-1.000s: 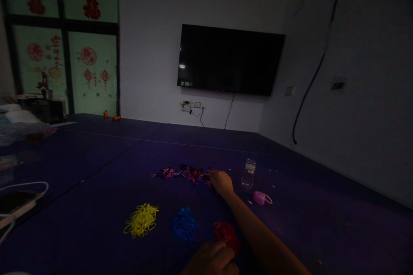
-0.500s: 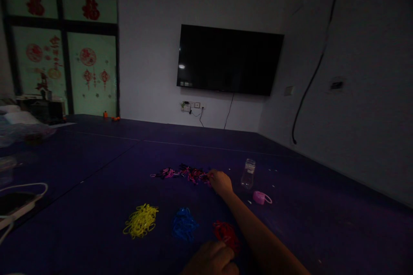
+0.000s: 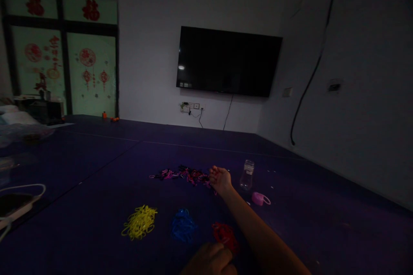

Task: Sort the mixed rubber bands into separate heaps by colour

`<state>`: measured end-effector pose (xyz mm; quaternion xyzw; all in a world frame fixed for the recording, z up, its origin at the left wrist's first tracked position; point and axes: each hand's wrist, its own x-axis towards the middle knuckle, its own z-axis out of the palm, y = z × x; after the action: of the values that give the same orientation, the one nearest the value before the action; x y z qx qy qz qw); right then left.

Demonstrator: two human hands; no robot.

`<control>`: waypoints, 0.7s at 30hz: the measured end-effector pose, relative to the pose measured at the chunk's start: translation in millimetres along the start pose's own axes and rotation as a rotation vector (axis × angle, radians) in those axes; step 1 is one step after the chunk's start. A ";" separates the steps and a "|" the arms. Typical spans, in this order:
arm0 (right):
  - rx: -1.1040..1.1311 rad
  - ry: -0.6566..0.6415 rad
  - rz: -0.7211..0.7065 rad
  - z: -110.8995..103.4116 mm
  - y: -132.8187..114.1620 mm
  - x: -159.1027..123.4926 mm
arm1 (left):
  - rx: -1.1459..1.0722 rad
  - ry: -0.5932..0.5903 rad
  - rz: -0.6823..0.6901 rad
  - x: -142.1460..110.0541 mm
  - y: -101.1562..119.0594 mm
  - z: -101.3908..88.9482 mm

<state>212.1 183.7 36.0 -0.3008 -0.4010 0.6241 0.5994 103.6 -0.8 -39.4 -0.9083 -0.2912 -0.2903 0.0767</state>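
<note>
The right hand (image 3: 220, 179) has its fingers loosely curled, and I cannot tell whether a band is pinched inside. The left hand (image 3: 211, 260) is bent at the near edge of the red rubber-band pile (image 3: 225, 236); its grip is hidden too.

Taking the blue rubber-band pile (image 3: 183, 225) as landmark, the red pile lies just right of it, the yellow rubber-band pile (image 3: 140, 222) to its left, and the mixed heap of pink, red and dark bands (image 3: 193, 175) beyond it, beside the right hand's fingertips.

The bands should be light, soft and stretchy, hard to break but apt to tangle; a loose loop at the heap's fringe looks the best hold. Beyond the blue pile, the purple surface (image 3: 106, 159) runs past the heap towards the wall. Farther right, the clear bottle (image 3: 247, 175) and pink cap (image 3: 260, 199) limit sideways movement beside the right forearm.
</note>
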 end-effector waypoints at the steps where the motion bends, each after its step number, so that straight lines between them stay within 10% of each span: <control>1: 0.054 0.002 0.023 -0.7 0.7 -0.3 | -0.023 -0.010 -0.033 -1.2 -0.9 2.0; 6: -0.211 0.059 -0.008 -1.1 3.3 1.5 | -0.025 0.036 -0.010 -2.9 -1.9 5.9; 14: -1.809 -0.016 -0.296 11.7 -7.7 -19.7 | -0.008 0.091 0.031 -3.1 -1.0 6.5; 21: -2.000 -0.133 -0.272 21.2 -7.7 -24.0 | 0.026 0.035 0.057 -1.9 0.5 0.0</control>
<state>200.3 156.7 50.6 -0.5813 -0.8035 -0.0564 0.1149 102.7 -2.2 -40.5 -0.9100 -0.2674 -0.3001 0.1018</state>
